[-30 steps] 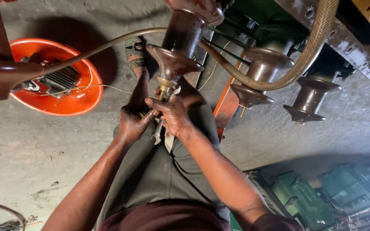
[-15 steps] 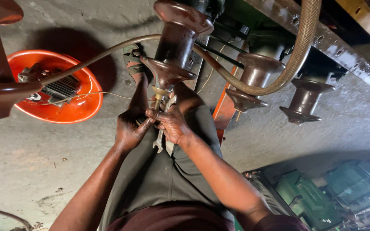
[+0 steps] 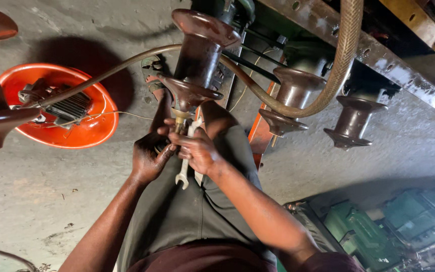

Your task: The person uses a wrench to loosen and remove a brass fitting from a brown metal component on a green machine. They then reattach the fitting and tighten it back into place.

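Over the last second both hands have stayed clustered under the nearest brown insulator, and the main change is in the view, which has drawn closer and shifted so the work sits nearer the middle of the picture. The left hand is curled closed just below and beside the brass stud that sticks out of the insulator's flared skirt; what it grips is hidden by its own fingers. The right hand is closed around the shank of a silver spanner, whose upper end reaches the stud while its open-jawed lower end hangs free below the hands. Compared with the earlier pictures the spanner seems tilted slightly differently, which suggests a small turn on the fastener, though the fitting itself is too small to read. A thick braided hose loops past on the right, over two more brown insulators. On the concrete floor to the left lies an orange bowl holding a dark finned part. The person's grey-clad lap fills the near middle, with green equipment at the near right.
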